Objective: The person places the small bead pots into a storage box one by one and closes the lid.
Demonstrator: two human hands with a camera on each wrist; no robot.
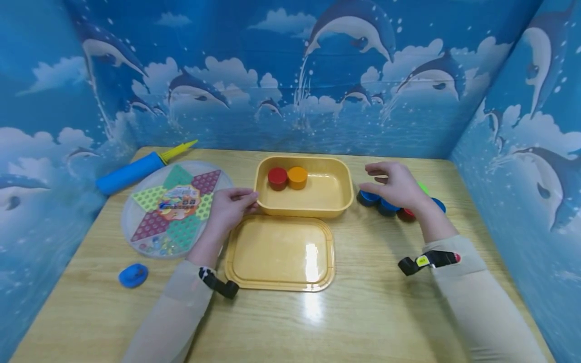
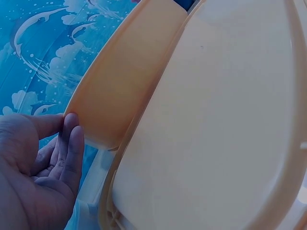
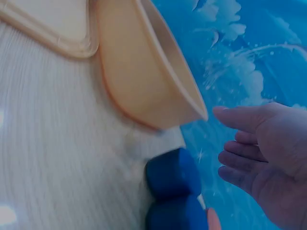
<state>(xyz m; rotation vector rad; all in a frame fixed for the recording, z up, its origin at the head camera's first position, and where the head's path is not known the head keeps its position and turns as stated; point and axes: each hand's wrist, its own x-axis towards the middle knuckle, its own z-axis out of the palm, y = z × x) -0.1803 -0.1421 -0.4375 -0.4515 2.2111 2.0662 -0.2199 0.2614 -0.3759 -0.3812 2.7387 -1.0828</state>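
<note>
Tub (image 1: 328, 190) pinched by left hand (image 1: 230, 205); right hand (image 1: 398, 185) loosely spread. Head view alone shows me the orange block (image 1: 297, 178) inside.

A small booth-like corner, home or studio unclear, printed dolphin-and-cloud sheeting (image 1: 290, 128) on three sides, pale wood-grain surface (image 1: 372, 312) set between, playroom look from a star-patterned game board (image 1: 179, 202), marbles (image 1: 160, 246), blue-and-yellow pump (image 1: 131, 174)

I record no legible wording, the print on the central label (image 1: 179, 202) of the star-patterned board (image 1: 178, 177) and the marks on the yellow tag (image 1: 422, 260) of my right wrist strap (image 1: 444, 258) being too small to read.
</note>
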